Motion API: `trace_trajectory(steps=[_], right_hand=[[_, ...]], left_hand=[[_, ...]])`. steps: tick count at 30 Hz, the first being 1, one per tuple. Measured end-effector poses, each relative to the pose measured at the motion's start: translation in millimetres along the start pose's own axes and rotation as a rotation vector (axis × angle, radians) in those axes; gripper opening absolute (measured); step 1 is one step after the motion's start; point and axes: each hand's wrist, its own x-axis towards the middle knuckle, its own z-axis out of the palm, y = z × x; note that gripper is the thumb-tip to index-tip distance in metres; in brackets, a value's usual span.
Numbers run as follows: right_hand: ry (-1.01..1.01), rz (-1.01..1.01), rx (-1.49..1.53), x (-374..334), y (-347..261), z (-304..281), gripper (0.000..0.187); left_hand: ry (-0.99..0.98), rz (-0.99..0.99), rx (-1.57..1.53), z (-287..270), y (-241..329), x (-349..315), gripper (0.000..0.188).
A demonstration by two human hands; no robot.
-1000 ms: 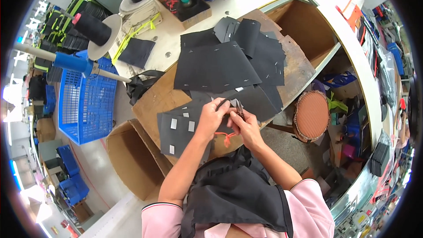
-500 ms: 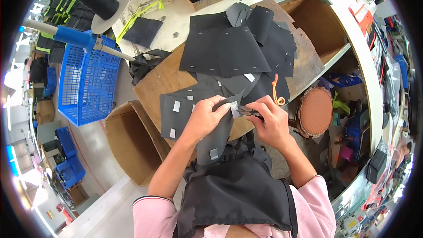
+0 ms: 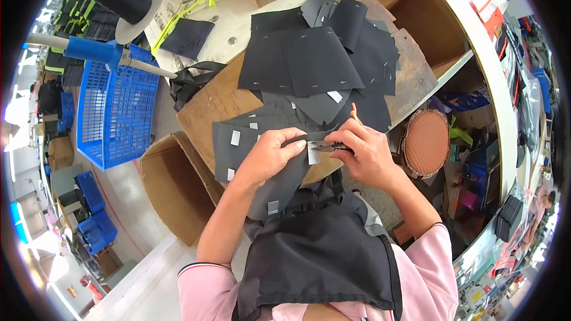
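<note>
My left hand [image 3: 266, 156] pinches the upper edge of a dark grey fabric piece [image 3: 278, 185] between thumb and fingers. A small white label [image 3: 313, 156] sits at that edge, just right of my thumb. Closed around a pair of thread snips [image 3: 325, 148], my right hand [image 3: 370, 150] has their blades over the label, pointing left. An orange cord [image 3: 355, 114] shows just above the right hand. More grey pieces with white labels [image 3: 235, 137] lie under and left of my left hand.
Black fabric panels with white marks [image 3: 294, 62] overlap on a brown board [image 3: 202, 104] ahead. An open carton [image 3: 175, 187] and a blue basket [image 3: 113, 113] stand left. A round cushioned stool [image 3: 426, 142] is at right. A thread cone [image 3: 124, 1] stands far left.
The snips have moved left, their blades now across the label. My left hand has turned the fabric edge flatter. The orange cord's loop has slipped behind my right hand.
</note>
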Motion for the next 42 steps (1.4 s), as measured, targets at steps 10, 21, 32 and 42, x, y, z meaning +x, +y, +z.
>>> trace_trajectory(steps=[10, 21, 32, 42], right_hand=[[-0.049, -0.021, -0.06, 2, 2, -4, 0.03], [-0.102, -0.115, 0.018, 10, 12, -9, 0.029], [0.017, -0.111, 0.032, -6, 6, -16, 0.026], [-0.157, 0.29, 0.254, 10, -2, 1, 0.023]], left_hand=[[-0.016, 0.004, 0.126, -2, 0, 1, 0.017], [-0.096, -0.075, 0.024, -3, 10, -3, 0.018], [-0.058, -0.061, -0.1, -3, 2, -2, 0.016], [-0.133, -0.079, 0.054, 2, 11, -2, 0.019]])
